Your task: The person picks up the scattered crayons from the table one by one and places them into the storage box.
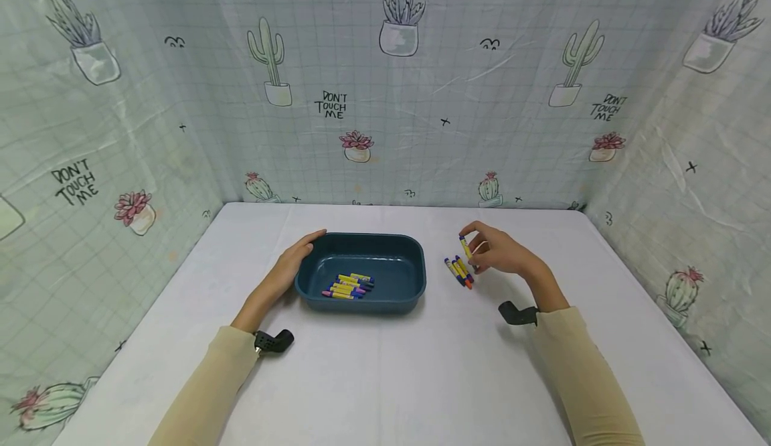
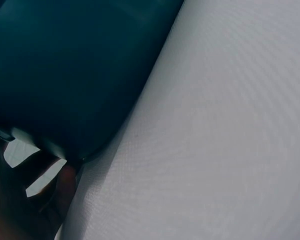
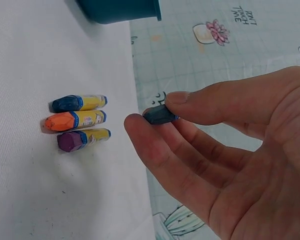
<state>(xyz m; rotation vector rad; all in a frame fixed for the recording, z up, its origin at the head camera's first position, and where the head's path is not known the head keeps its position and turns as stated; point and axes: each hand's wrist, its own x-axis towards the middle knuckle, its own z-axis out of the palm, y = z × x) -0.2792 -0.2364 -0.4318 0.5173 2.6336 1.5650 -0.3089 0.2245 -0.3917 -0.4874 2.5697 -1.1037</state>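
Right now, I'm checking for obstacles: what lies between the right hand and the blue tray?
Three crayons on the white table, seen in the head view.

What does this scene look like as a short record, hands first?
Left hand: touching the left end of the smooth, dark teal rectangular tray
Right hand: pinching a yellow-wrapped, dark-tipped crayon
Tray contents: several yellow-wrapped crayons, towards the near left
Surface: white cloth
Loose, right of tray: blue-tipped crayon, orange-tipped crayon, purple-tipped crayon
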